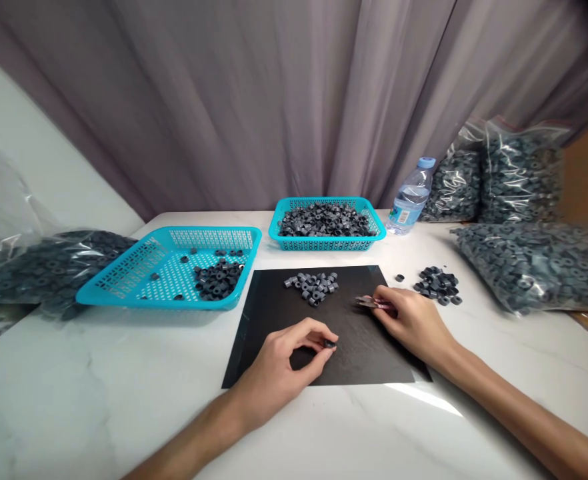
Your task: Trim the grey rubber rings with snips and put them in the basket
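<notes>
Left hand (284,363) pinching 1 ring (329,344), right hand (414,321) gripping 1 tool (371,303); 2 teal baskets (124,295) (324,243), 1 bottle (411,197), 1 black mat (259,313); white counter (99,393), grey curtain (224,100).

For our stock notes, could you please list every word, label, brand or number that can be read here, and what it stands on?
On the bottle, the label: blue-green print, too small and blurred to read.
On the bags, the baskets and the mat: no print visible.
On the ring in the left hand and the tool in the right hand: no marking visible.
Nothing here can be quoted.
</notes>
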Demonstrator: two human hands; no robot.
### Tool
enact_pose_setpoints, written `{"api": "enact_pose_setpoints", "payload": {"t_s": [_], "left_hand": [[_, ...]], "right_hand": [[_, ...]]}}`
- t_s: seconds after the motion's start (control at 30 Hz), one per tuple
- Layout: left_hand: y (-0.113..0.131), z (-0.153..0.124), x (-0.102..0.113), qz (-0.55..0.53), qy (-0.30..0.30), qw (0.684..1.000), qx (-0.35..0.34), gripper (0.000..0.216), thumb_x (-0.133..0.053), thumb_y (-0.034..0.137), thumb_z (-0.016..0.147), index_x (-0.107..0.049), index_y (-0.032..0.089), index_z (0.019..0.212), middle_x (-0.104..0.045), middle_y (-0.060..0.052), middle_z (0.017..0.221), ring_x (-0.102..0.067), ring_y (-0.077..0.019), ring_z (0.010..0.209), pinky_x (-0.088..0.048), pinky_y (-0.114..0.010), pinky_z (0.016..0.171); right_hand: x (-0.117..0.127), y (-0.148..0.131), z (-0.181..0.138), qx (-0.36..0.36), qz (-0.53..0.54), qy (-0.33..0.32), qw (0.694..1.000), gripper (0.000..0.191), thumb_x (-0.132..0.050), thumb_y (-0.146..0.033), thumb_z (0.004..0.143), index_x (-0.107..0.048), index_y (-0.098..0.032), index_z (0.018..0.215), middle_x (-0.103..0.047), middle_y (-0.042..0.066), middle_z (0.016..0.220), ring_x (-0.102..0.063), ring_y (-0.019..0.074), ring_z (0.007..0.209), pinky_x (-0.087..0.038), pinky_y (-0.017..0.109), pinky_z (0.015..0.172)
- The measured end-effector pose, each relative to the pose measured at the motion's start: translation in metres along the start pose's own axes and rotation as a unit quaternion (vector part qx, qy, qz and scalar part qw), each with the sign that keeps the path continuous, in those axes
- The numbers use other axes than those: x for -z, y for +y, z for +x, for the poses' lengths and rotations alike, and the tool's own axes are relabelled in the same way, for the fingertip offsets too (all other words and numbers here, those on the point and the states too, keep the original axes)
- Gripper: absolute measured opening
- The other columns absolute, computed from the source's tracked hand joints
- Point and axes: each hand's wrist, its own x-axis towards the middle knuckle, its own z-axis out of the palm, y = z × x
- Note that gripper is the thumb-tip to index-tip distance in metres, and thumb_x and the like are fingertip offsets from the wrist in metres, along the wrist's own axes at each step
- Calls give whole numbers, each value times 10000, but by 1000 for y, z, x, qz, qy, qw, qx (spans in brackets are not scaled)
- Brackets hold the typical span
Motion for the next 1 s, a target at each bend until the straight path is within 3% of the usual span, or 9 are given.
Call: {"api": "enact_pose_setpoints", "payload": {"t_s": [0.7, 1.0], "left_hand": [[8, -1, 5, 11, -7, 1000, 1, 126, -628, 220, 983, -709, 225, 1079, -770, -8, 1040, -749, -160, 956, -576, -279, 905], [1, 1, 6, -94, 3, 994, 64, 94, -647, 277, 984, -681, 212, 1043, -793, -32, 989, -764, -184, 969, -591, -292, 878]], "right_hand": [[-1, 1, 0, -18, 6, 6, 1000, 104, -516, -278, 909, -574, -236, 834, -682, 16, 762, -624, 192, 680, -338, 276, 596], [-2, 1, 0, -20, 12, 2, 1000, 109, -513, -279, 906, -569, -234, 824, -671, 13, 747, -614, 190, 669, -338, 275, 600]]}}
